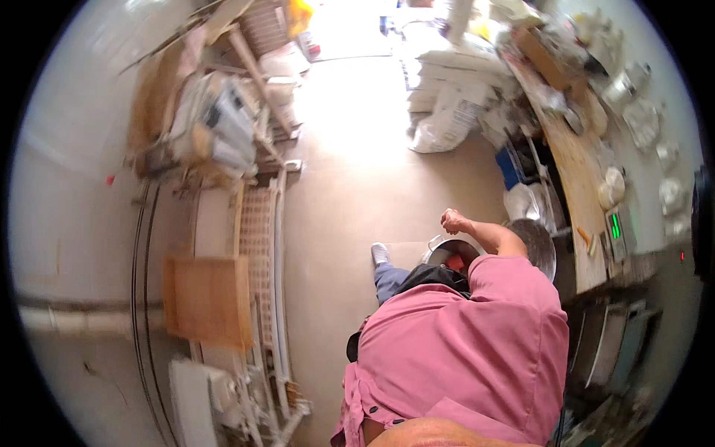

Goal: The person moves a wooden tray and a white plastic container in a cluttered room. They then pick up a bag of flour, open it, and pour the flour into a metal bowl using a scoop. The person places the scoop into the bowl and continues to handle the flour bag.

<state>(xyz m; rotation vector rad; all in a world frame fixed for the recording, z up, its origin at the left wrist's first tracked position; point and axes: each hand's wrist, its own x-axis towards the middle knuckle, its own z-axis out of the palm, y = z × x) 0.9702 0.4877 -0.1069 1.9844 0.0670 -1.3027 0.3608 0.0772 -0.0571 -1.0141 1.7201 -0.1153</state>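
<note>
At far left, a shallow wooden tray (207,302) lies near a slatted panel (259,246) beside the pale wall. Next comes the beige floor (335,186), with my striped shoe (380,253) on it below a blue trouser leg (389,281). My left hand is out of sight, so I cannot tell its state. Right of the shoe is a round metal pot (442,255), partly covered by my pink shirt (462,335), with something red (455,262) inside. My right hand (453,221) is by the pot's far rim, arm bent; its fingers look curled in, but I cannot tell whether they grip anything. White sacks (450,82) are piled farther off. To the right, a round metal surface (538,249) is near the wooden worktop (581,201), which carries a scale (617,227) with a green display.
</note>
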